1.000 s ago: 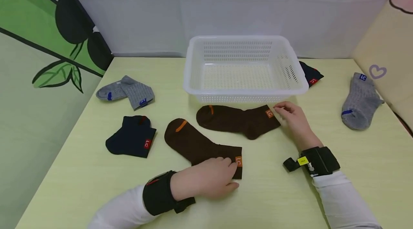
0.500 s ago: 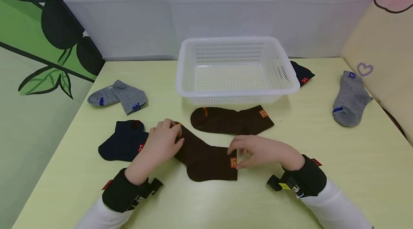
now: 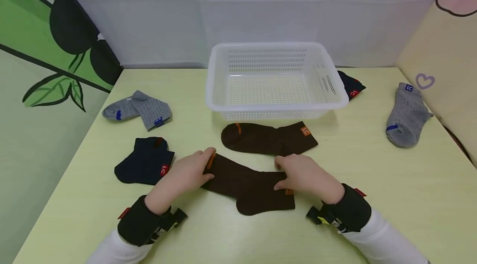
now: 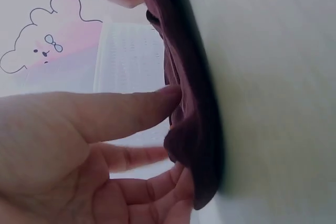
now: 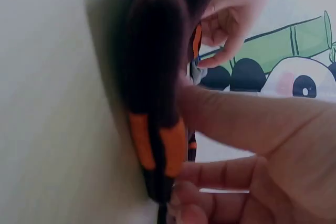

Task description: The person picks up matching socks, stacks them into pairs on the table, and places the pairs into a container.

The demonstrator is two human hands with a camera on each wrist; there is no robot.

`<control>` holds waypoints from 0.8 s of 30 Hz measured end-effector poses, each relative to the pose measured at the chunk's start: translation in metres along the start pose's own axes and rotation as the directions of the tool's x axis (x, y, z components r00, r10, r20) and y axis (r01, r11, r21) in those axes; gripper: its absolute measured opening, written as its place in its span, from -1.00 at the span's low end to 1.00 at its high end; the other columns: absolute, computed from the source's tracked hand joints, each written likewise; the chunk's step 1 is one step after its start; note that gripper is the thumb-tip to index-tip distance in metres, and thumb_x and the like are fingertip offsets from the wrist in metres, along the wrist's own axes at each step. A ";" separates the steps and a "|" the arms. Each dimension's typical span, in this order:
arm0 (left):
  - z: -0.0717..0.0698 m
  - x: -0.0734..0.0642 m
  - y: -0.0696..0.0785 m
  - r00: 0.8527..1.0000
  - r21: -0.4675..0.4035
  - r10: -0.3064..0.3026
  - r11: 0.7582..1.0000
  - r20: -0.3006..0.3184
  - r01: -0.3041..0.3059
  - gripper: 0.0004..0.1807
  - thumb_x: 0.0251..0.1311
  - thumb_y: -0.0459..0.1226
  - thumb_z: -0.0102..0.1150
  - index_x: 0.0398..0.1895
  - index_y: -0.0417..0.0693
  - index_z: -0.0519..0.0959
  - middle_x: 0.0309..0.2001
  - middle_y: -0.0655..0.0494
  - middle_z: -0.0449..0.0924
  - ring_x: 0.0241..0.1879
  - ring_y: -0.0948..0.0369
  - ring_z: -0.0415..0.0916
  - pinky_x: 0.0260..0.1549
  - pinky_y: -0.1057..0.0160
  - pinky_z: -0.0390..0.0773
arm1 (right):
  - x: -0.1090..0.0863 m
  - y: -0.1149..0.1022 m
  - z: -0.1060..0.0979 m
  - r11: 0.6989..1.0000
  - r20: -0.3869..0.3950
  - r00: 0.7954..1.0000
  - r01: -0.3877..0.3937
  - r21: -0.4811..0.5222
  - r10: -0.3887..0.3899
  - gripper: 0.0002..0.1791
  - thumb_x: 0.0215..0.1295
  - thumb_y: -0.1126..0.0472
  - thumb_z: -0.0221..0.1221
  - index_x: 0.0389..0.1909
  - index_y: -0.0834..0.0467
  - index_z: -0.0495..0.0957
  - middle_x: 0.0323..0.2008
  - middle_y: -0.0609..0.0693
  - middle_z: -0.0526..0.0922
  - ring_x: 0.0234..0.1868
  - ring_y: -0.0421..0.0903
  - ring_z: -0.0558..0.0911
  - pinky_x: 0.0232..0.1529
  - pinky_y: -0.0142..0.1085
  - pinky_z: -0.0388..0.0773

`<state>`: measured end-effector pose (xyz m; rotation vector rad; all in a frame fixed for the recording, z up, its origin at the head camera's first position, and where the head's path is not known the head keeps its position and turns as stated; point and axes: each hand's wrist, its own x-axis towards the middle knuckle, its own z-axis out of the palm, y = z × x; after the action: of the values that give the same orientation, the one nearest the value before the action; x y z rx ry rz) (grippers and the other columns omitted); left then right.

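The nearer brown sock (image 3: 249, 185) lies flat on the table, with an orange mark at its toe and an orange label at its cuff. At the toe end, my left hand (image 3: 186, 173) pinches it between thumb and fingers. My right hand (image 3: 305, 175) holds the cuff end and partly covers the label. In the right wrist view, the thumb lies on the sock (image 5: 155, 51) and the fingertips are at its edge. Just beyond, a second brown sock (image 3: 268, 138) stretches across the table, close to my right fingertips.
A white plastic basket (image 3: 277, 109) stands at the back. Behind its right side a dark sock (image 3: 351, 86) shows partly. At left are a navy sock (image 3: 143, 164) beside my left hand and folded grey socks (image 3: 150, 111). A grey sock (image 3: 408, 117) lies far right.
My left hand has gone from the near sock's cuff to its toe. My right hand has come from the farther sock to the near one's cuff. The near sock has shifted right.
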<state>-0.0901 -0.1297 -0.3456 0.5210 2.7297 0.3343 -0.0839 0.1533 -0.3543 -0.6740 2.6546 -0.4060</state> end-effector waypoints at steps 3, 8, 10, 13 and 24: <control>0.002 0.000 0.001 1.000 0.004 -0.016 1.000 -0.012 0.016 -0.39 0.14 -0.21 0.29 0.20 -0.28 0.31 -0.11 -0.17 0.55 -0.21 0.03 0.55 -0.25 0.10 0.54 | -0.002 0.004 -0.004 0.999 0.003 0.999 -0.048 -0.020 0.048 -0.59 -0.11 0.04 0.46 -0.55 0.07 0.37 -0.62 -0.10 0.30 -0.55 -0.17 0.30 -0.52 -0.35 0.18; 0.006 -0.002 0.002 0.995 0.004 0.030 1.000 -0.090 -0.030 -0.63 0.11 -0.21 0.31 -0.10 -0.22 0.46 -0.16 -0.15 0.39 -0.22 0.00 0.33 -0.27 0.10 0.46 | -0.004 0.015 -0.015 0.997 0.045 0.998 0.040 0.062 -0.043 -0.56 0.00 0.26 0.38 -0.66 0.07 0.23 -0.60 -0.11 0.14 -0.53 -0.18 0.21 -0.47 -0.35 0.13; 0.008 -0.001 0.003 0.994 -0.019 0.060 0.998 -0.091 -0.062 -0.65 0.10 -0.22 0.33 -0.15 -0.20 0.44 -0.19 -0.12 0.37 -0.24 0.02 0.30 -0.28 0.11 0.44 | -0.004 0.021 -0.020 0.990 0.054 0.995 0.074 0.124 -0.081 -0.56 0.05 0.34 0.32 -0.65 0.08 0.19 -0.61 -0.12 0.09 -0.55 -0.20 0.19 -0.47 -0.36 0.14; 0.012 0.003 0.004 0.993 -0.083 0.097 0.991 -0.067 -0.102 -0.65 0.09 -0.25 0.33 -0.18 -0.15 0.37 -0.28 -0.04 0.40 -0.30 0.08 0.32 -0.29 0.15 0.41 | -0.005 0.033 -0.028 0.974 0.067 0.993 0.082 0.209 -0.098 -0.62 0.12 0.40 0.24 -0.59 0.10 0.19 -0.64 -0.14 0.11 -0.60 -0.22 0.23 -0.48 -0.36 0.18; 0.027 0.010 0.018 0.976 -0.346 0.173 0.915 -0.129 -0.208 -0.69 0.16 -0.49 0.10 -0.26 -0.07 0.18 -0.41 0.06 0.28 -0.37 0.14 0.30 -0.36 0.24 0.31 | -0.017 0.055 -0.050 0.990 0.121 0.993 -0.028 0.136 0.012 -0.73 0.09 0.39 0.26 -0.53 0.13 0.32 -0.60 -0.10 0.26 -0.55 -0.16 0.31 -0.49 -0.33 0.20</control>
<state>-0.0834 -0.1045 -0.3682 0.6820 2.6199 0.9088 -0.1127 0.2182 -0.3245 -0.6091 2.4925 -0.5205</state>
